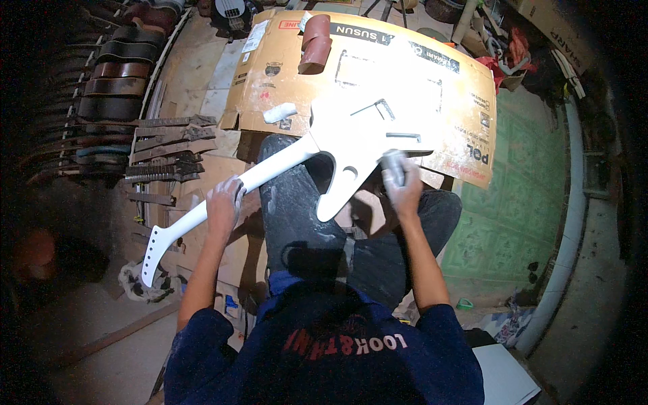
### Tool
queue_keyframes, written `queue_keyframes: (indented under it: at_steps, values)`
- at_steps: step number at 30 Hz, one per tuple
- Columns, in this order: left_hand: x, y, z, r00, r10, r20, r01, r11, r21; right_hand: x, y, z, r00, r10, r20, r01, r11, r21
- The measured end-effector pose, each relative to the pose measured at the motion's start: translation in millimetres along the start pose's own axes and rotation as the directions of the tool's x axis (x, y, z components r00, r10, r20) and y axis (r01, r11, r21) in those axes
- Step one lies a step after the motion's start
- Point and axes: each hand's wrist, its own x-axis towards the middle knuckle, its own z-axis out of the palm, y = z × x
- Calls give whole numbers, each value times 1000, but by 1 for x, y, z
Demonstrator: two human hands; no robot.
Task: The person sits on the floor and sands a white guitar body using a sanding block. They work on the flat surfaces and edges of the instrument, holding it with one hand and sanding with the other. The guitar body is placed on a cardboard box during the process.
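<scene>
- A rack (pixel 165 59) on the left holds a close row of finished-looking instrument bodies (pixel 121 88); they fade into darkness, so I cannot count them.
- A large brown cardboard sheet (pixel 283 74) lies spread out ahead of the person, bearing one reddish-brown roll (pixel 315 47) and one crumpled white piece (pixel 280 113).
- Near the headstock's tip lies one crumpled whitish bundle (pixel 131 275); whether it contains anything, I cannot tell.
- One white guitar (pixel 347 145) lies slantwise across the person's lap, its neck over the left thigh and its body reaching over the near part of the cardboard sheet.
- Its long axis runs from lower left to upper right: the headstock (pixel 156 253) points down and left, the body up and right.
- Two narrow recesses show in the body's face, and about six dark holes line the headstock.
- Two hands are at the guitar. The left hand (pixel 225 202) is closed round the neck, nearer the headstock than the body.
- The right hand (pixel 403 185), dusted white, is at the body's near edge with fingers bent; whether it grips something, I cannot tell.
- Several bare wooden necks (pixel 172 145) lie stacked beside the rack, overlapping too much to count.
</scene>
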Motion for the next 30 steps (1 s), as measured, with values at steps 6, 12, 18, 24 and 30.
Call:
queue_keyframes:
  at_steps: [6, 12, 18, 24, 30]
  values:
    - [3, -7, 7, 1000, 27, -9, -28, 999, -43, 12, -70, 20, 855, -245, 458, 244, 968, 63]
    - [3, -9, 4, 999, 43, 33, -42, 998, -48, -24, -95, 20, 716, -353, 602, 377, 922, 92]
    - [-5, -19, 10, 997, 71, -19, -72, 996, -53, 4, -80, 28, 837, -222, 500, 258, 966, -3]
    - [-12, -29, 25, 969, 108, -224, -143, 979, -146, -33, -86, 27, 733, -302, 610, 388, 921, -11]
    - [-8, -29, 28, 930, 199, -310, -247, 961, -123, -34, -88, 36, 815, -280, 507, 319, 948, 12]
